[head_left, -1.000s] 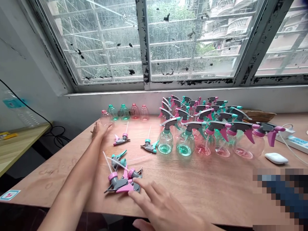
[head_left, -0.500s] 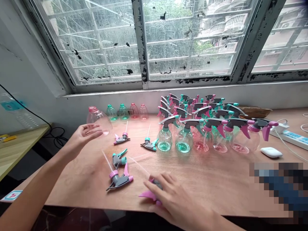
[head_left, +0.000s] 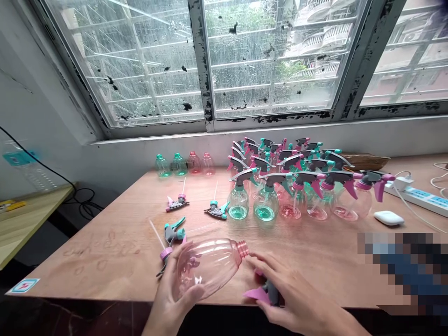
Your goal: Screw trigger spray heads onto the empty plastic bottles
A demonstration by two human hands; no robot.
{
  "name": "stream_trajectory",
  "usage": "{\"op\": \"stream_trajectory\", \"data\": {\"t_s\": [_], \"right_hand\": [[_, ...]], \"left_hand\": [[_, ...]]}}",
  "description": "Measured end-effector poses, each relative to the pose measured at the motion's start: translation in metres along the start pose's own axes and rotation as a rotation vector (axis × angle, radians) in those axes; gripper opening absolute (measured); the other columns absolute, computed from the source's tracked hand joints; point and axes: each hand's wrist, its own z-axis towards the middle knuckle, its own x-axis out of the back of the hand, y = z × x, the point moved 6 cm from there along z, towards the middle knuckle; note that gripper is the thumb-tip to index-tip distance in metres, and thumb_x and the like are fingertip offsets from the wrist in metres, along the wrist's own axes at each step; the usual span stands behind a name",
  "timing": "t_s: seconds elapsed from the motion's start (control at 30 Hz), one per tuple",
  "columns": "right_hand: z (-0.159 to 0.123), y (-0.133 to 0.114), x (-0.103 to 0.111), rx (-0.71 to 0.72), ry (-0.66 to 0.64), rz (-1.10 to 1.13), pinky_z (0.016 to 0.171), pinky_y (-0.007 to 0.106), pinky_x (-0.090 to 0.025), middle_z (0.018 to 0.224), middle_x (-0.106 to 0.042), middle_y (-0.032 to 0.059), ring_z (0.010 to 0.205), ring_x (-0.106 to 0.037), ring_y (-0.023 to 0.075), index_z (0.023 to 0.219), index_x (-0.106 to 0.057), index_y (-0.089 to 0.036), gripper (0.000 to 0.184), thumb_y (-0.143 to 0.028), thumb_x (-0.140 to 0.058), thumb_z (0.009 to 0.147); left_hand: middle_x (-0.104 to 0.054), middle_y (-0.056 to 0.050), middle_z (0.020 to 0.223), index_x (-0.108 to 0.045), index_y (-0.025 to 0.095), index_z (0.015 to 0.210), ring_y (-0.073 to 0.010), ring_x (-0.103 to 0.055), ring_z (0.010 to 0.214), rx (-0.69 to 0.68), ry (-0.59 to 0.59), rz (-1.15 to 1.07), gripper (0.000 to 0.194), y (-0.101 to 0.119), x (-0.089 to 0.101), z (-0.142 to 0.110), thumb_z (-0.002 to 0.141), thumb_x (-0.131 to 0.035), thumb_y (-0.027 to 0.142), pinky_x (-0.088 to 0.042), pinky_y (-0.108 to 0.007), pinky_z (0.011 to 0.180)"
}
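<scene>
My left hand is wrapped round a clear pink bottle, lying nearly on its side with its threaded neck pointing right. In my right hand is a pink-and-grey spray head, its pink trigger facing left. The right fingertips are close beside the bottle's neck; whether they touch it I cannot tell. The spray head's tube does not show clearly. Partly behind my left hand lies another pink-and-grey spray head, with a green-and-grey spray head just beyond it.
Two more spray heads, one pink and one green, lie mid-table. Several open bottles stand by the wall. Many assembled spray bottles crowd the right side, near a white case and a power strip.
The left hand has brought the pink bottle from the table's far left to the near middle and tipped it over. My right hand has shifted right with the spray head.
</scene>
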Motion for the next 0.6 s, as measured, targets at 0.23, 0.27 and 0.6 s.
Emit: {"op": "stream_trajectory", "data": {"t_s": [0.23,0.27,0.6], "right_hand": [[-0.049,0.036,0.045,-0.11,0.161,0.184,0.094,0.039,-0.057,0.122,-0.068,0.0072,0.106,-0.066,0.0329,0.139,-0.055,-0.031,0.052,-0.026,-0.074,0.091],[-0.059,0.042,0.05,-0.125,0.173,0.21,0.097,0.043,-0.056,0.129,-0.065,0.0071,0.11,-0.066,0.0353,0.138,-0.056,-0.034,0.055,-0.027,-0.077,0.089],[-0.08,0.041,0.059,-0.132,0.041,0.5,0.104,0.061,-0.046,0.135,-0.063,0.0112,0.121,-0.055,0.0478,0.139,-0.063,-0.032,0.066,-0.022,-0.085,0.078]], "left_hand": [[-0.062,-0.01,0.125,-0.058,0.023,0.128,-0.027,-0.06,0.108,-0.02,0.051,-0.035,0.068,-0.015,-0.023,0.023,0.076,-0.073,0.064,-0.052,-0.03,0.086],[-0.062,-0.01,0.127,-0.058,0.023,0.128,-0.0274,-0.059,0.11,-0.008,0.073,-0.029,0.069,-0.016,-0.022,0.025,0.076,-0.072,0.065,-0.051,-0.03,0.086],[-0.064,-0.011,0.128,-0.056,0.023,0.138,-0.0326,-0.06,0.113,0.008,-0.034,0.029,0.079,-0.009,-0.028,0.025,0.076,-0.068,0.07,-0.05,-0.034,0.094]]}}
